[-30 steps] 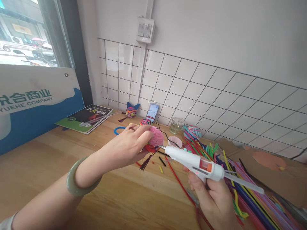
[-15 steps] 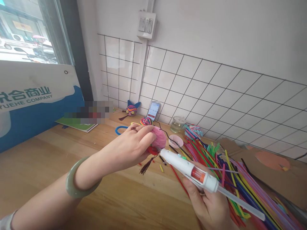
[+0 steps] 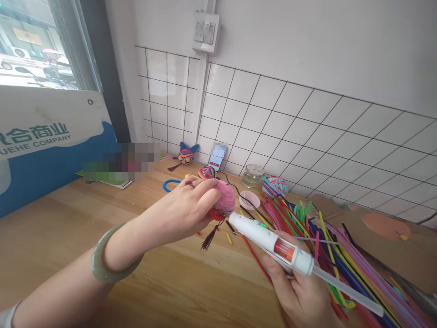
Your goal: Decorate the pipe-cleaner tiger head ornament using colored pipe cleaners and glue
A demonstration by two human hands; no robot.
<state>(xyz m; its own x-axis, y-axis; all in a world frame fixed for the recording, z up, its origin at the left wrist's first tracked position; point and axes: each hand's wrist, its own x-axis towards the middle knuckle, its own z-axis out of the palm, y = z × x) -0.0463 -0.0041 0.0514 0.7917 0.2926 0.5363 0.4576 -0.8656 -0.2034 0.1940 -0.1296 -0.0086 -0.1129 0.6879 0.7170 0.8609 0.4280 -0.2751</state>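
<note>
My left hand (image 3: 196,202), with a pale green bangle on its wrist, is closed around a pink fuzzy ball (image 3: 225,196). Red trim (image 3: 217,214) shows below the ball, and a dark maroon tassel (image 3: 209,238) dangles under it. In my right hand (image 3: 300,291) is a white hot glue gun (image 3: 266,239), a clear glue stick (image 3: 348,289) jutting from its back end. The gun's nozzle meets the lower right of the pink ball; whether it touches I cannot tell. My left fingers hide part of the ball.
Many coloured pipe cleaners (image 3: 341,255) lie at the right, beside brown cardboard (image 3: 375,241). Behind my hands are a pink dish (image 3: 249,200), a glass jar (image 3: 251,176), a phone (image 3: 217,157), and a finished-looking striped ornament with blue ears (image 3: 186,155). A wire grid lines the wall.
Both hands keep nearly the same pose, with the glue gun's nozzle still at the pink ball. The whole view has shifted slightly.
</note>
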